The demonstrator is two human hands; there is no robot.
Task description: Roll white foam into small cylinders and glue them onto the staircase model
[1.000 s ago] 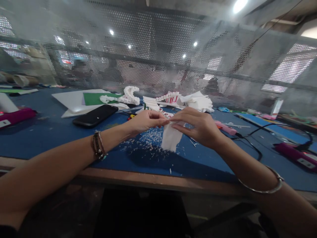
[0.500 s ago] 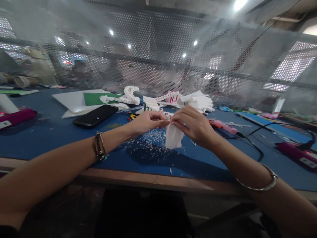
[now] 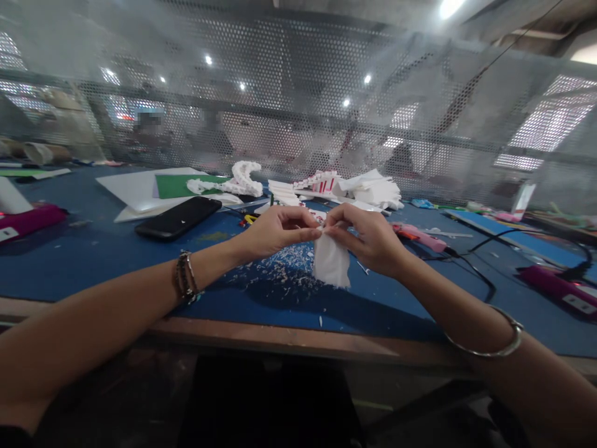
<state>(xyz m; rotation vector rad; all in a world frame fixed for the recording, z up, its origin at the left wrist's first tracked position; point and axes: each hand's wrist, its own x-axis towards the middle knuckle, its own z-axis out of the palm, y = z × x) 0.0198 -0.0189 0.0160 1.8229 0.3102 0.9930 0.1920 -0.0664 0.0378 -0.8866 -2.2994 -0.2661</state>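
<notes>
Both hands meet over the middle of the blue table, fingertips pinched at the top of a thin white sheet (image 3: 331, 260), paper or cloth, that hangs down between them. My left hand (image 3: 282, 231) is closed at the sheet's upper left corner, thumb against forefinger. My right hand (image 3: 366, 236) pinches the same upper edge from the other side, its fingers curled. What lies right between the fingertips is too small to make out. Under the hands, small white scraps (image 3: 284, 267) are scattered over the table.
A black phone (image 3: 180, 218) lies left of the hands, by white and green sheets (image 3: 135, 190). Behind stand a white curled piece (image 3: 247, 177) and a stack of white sheets (image 3: 373, 190). To the right are a pink glue gun (image 3: 422, 236) with a black cable and a purple power strip (image 3: 559, 289).
The right hand has shifted slightly, with its fingers turned a little. The white sheet's lower end has swung a bit right and down. The left hand stays almost where it was.
</notes>
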